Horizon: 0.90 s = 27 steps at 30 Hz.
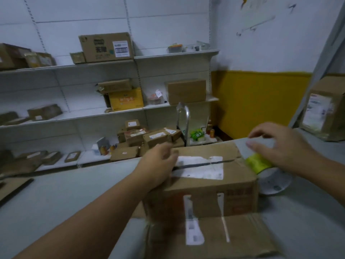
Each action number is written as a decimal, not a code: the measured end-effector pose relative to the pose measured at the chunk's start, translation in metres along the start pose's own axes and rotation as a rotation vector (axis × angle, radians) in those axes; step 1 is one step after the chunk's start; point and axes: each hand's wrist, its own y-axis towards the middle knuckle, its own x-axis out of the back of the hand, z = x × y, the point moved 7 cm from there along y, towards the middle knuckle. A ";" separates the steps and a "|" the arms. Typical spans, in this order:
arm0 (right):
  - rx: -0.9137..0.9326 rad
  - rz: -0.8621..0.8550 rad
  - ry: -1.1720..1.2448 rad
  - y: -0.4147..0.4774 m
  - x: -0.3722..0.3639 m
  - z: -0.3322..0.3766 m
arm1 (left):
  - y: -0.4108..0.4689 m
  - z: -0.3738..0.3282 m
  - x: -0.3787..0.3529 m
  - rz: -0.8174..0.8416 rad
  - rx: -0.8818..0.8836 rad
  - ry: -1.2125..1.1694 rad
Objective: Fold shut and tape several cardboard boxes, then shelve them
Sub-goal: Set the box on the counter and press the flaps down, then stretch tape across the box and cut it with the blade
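A brown cardboard box (211, 191) stands on the grey table (65, 195) in front of me. Its top flaps are folded shut, with a torn white label across the seam. One near flap (211, 238) lies open towards me. My left hand (158, 165) presses on the box's top left corner, fingers curled at the seam. A roll of clear tape with a yellow-green core (268, 171) rests against the box's right side. My right hand (280, 146) hovers just above the roll with its fingers spread; I see nothing in it.
White wall shelves (104, 63) hold several cardboard parcels. More parcels (149, 137) are piled on the lowest shelf behind the table. A tall labelled box (324, 109) stands at the right. Flat cardboard (13, 186) lies at the table's left edge.
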 end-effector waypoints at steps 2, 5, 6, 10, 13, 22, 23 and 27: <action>0.164 -0.174 0.125 -0.015 0.008 0.062 | -0.011 -0.013 0.027 -0.213 -0.071 -0.097; 0.371 0.133 0.255 -0.052 -0.039 0.162 | -0.026 -0.009 0.061 -0.258 -0.092 -0.085; 0.441 0.296 0.242 -0.068 -0.065 0.192 | -0.030 -0.001 0.072 -0.237 -0.079 -0.085; 0.579 0.643 0.060 -0.108 -0.163 0.278 | -0.062 0.045 0.121 -0.284 0.017 -0.112; 0.499 0.676 -0.165 -0.104 -0.218 0.303 | -0.094 0.075 0.142 -0.328 0.086 -0.214; 0.300 0.532 0.002 -0.062 -0.211 0.314 | -0.148 0.068 0.181 -0.497 -0.001 -0.395; 0.250 0.491 0.071 -0.051 -0.190 0.309 | -0.151 0.058 0.177 -0.507 -0.035 -0.397; 0.137 0.160 0.270 0.002 -0.086 0.238 | -0.157 0.019 0.121 -0.371 -0.130 -0.263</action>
